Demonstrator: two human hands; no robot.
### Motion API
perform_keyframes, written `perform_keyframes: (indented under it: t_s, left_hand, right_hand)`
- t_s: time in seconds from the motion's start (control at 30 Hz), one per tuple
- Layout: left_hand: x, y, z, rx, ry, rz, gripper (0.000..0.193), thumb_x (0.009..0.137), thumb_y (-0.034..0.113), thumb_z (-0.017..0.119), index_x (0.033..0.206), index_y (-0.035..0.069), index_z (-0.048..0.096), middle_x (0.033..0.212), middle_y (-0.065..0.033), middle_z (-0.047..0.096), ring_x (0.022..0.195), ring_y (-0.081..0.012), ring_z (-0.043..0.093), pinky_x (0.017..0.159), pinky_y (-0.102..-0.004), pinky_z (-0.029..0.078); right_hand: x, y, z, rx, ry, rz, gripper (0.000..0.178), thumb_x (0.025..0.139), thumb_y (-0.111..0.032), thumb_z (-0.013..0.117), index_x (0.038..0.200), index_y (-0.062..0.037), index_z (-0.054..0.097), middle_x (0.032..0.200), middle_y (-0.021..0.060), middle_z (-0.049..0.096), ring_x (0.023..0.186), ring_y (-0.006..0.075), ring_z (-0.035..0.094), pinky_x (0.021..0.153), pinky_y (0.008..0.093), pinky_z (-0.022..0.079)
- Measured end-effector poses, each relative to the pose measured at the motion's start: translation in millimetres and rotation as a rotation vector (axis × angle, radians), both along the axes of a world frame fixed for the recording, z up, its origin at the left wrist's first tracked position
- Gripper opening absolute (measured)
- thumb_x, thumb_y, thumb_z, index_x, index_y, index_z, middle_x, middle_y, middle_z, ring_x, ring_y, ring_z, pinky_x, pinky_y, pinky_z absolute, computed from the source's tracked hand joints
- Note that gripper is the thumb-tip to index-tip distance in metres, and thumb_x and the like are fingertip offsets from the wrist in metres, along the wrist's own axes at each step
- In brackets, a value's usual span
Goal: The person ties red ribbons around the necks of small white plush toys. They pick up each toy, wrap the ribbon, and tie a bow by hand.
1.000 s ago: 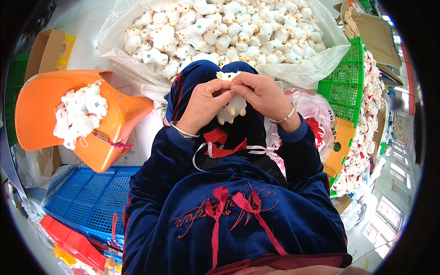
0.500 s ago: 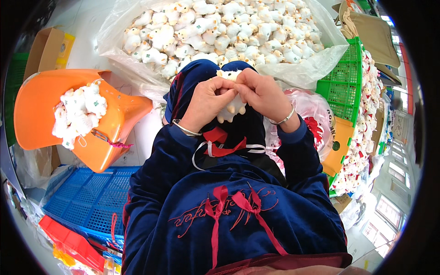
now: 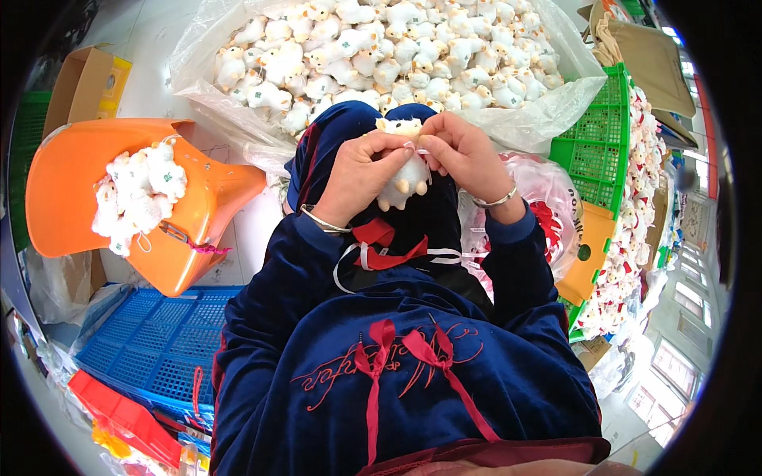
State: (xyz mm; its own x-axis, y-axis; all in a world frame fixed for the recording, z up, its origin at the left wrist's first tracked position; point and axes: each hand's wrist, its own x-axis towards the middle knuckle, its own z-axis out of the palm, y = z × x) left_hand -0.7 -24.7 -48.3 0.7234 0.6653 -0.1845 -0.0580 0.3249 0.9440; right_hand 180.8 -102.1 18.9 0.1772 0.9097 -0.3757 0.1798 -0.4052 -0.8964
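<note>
Hardly anything has shifted vs a sec ago: both hands stay up over the lap on the same small white plush toy (image 3: 406, 176), fingers only slightly re-gripped. Left hand (image 3: 357, 174) is wrapped round the toy's left side, thumb & fingers closed on its body. Right hand (image 3: 464, 155) pinches at the toy's top right w/ fingertips pressed together; can't tell what's between them, poss. a thread. Toy hangs between the two hands, its little tan feet pointing down, above the dark blue lap. Each wrist has a thin silver bangle.

Just below the toy: red & white ribbons (image 3: 385, 250) lie on the lap. Beyond the toy, away from the person: big clear plastic bag (image 3: 238, 119) heaped w/ same white plush toys. Left of the toy: orange plastic chair (image 3: 214, 214) w/ a small pile of toys on its seat. Below-left of toy: blue crate (image 3: 151, 349), red one past it. Right of toy: green basket (image 3: 599, 147) & more plush toys stacked along its far side.
</note>
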Motion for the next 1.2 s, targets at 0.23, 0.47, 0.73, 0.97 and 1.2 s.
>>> perform_keyframes:
  t_s: [0.23,0.47,0.73,0.97,1.2]
  left_hand:
    - [-3.9,2.8,-1.3,0.072,0.014,-0.025,0.019,0.096,0.015,0.071,0.104,-0.002,0.074,0.091,-0.0002,0.069,0.082,-0.0058,0.060,0.074,-0.0222,0.048]
    - [-5.9,2.5,0.2,-0.049,0.013,0.008,0.021,0.095,0.016,0.072,0.102,-0.003,0.074,0.085,0.0015,0.067,0.075,-0.0036,0.057,0.068,-0.0212,0.047]
    - [-6.9,10.5,2.9,-0.026,0.088,-0.119,0.018,0.097,0.017,0.072,0.106,0.001,0.073,0.091,0.0010,0.070,0.083,-0.0043,0.061,0.075,-0.0204,0.048]
    - [-6.4,9.1,1.9,-0.013,0.080,-0.112,0.019,0.097,0.017,0.072,0.106,0.001,0.073,0.092,0.0006,0.070,0.084,-0.0047,0.062,0.076,-0.0204,0.048]
    - [-5.4,7.0,-0.3,-0.001,0.025,-0.085,0.017,0.097,0.015,0.071,0.106,0.001,0.073,0.093,-0.0001,0.071,0.085,-0.0050,0.062,0.076,-0.0206,0.049]
  right_hand:
    - [16.2,-6.8,-12.0,0.028,-0.312,0.176,0.013,0.097,-0.013,0.066,0.095,-0.0002,0.068,0.077,0.0024,0.065,0.071,0.0093,0.058,0.063,0.0261,0.047]
    - [37.0,-19.3,-17.0,-0.222,-0.063,0.123,0.034,0.103,-0.030,0.060,0.090,-0.0010,0.070,0.067,0.0052,0.067,0.055,0.0101,0.054,0.053,0.0266,0.042]
    - [41.8,-19.2,-7.2,-0.270,0.192,0.081,0.048,0.107,-0.042,0.048,0.095,-0.0041,0.075,0.077,0.0019,0.070,0.065,0.0053,0.054,0.059,0.0200,0.038]
    - [36.4,-16.2,-9.6,-0.218,0.329,0.090,0.028,0.105,-0.027,0.058,0.097,-0.0049,0.072,0.083,-0.0014,0.067,0.075,0.0055,0.057,0.068,0.0197,0.042]
    - [22.0,-7.1,1.1,-0.181,0.250,0.087,0.021,0.099,-0.020,0.066,0.095,-0.0013,0.075,0.082,-0.0005,0.067,0.074,0.0052,0.059,0.064,0.0207,0.045]
